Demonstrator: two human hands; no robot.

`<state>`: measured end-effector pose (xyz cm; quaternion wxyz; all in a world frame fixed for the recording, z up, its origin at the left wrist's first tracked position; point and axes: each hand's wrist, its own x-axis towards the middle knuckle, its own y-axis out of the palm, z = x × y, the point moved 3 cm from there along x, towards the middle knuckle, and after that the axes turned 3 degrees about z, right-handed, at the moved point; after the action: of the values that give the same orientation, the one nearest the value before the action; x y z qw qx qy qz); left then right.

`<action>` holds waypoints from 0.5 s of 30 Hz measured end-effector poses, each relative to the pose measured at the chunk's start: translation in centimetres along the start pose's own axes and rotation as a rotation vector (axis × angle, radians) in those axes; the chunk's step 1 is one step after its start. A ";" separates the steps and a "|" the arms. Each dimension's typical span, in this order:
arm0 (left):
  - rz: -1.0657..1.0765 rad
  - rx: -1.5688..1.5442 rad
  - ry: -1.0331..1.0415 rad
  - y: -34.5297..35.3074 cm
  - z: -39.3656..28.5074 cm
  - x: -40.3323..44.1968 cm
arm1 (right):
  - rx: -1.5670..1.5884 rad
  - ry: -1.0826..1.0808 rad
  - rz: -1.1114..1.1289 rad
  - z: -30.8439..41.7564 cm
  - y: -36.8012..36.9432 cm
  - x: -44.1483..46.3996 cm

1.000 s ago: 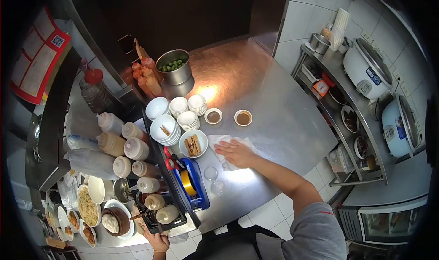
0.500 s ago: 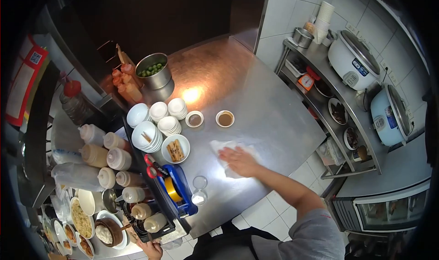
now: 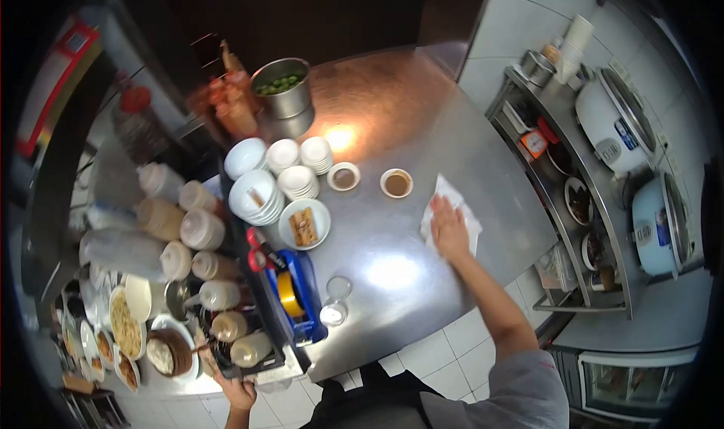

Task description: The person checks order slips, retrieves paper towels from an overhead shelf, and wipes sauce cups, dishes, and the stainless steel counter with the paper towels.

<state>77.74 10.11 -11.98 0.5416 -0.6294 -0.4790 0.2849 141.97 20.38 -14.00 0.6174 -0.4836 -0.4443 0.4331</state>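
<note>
My right hand [image 3: 450,229] lies flat, fingers stretched out, on a white cloth [image 3: 471,225] spread over the steel table [image 3: 377,233]. The cloth shows on both sides of the hand. Left of it stand two small white bowls of brown sauce, one nearer [image 3: 397,183] and one farther off [image 3: 345,177]. Low at the left, my left hand [image 3: 240,393] is at the edge of the side counter, below the squeeze bottles. Its fingers are too unclear to show whether they grip anything.
Stacked white bowls [image 3: 256,195], a bowl of brown sticks [image 3: 304,227], a blue tape dispenser [image 3: 299,301] and a pot of green fruit [image 3: 282,90] line the table's left side. Squeeze bottles [image 3: 202,229] stand beyond. Rice cookers [image 3: 615,124] sit on the right shelf.
My right hand has slid the cloth to the right and farther from me across the table. The view has shifted slightly. My left hand stays near the counter edge.
</note>
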 end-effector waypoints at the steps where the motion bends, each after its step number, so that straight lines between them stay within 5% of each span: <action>1: -0.057 0.048 0.059 0.5 0.6 -0.3 | 0.056 -0.065 0.008 3.0 -1.1 -2.3; 3: -0.031 -0.056 -0.046 1.1 0.7 -0.5 | 0.165 -0.156 0.109 7.9 -2.1 -6.7; 9: -0.237 -0.182 0.115 -3.4 -3.2 0.9 | 0.720 -0.299 0.280 16.7 -1.1 -18.6; 12: -0.317 -0.308 0.030 -3.5 -5.5 -3.3 | 1.633 0.386 0.638 22.5 0.6 -23.5; 15: -0.260 -0.770 -0.085 -3.7 -9.2 -7.0 | 1.661 0.165 0.828 32.2 0.1 -25.9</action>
<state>82.03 -0.18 -7.27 0.2777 -0.7081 -0.6480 0.0396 104.83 2.27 -13.02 0.5913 -0.0360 0.2613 0.7621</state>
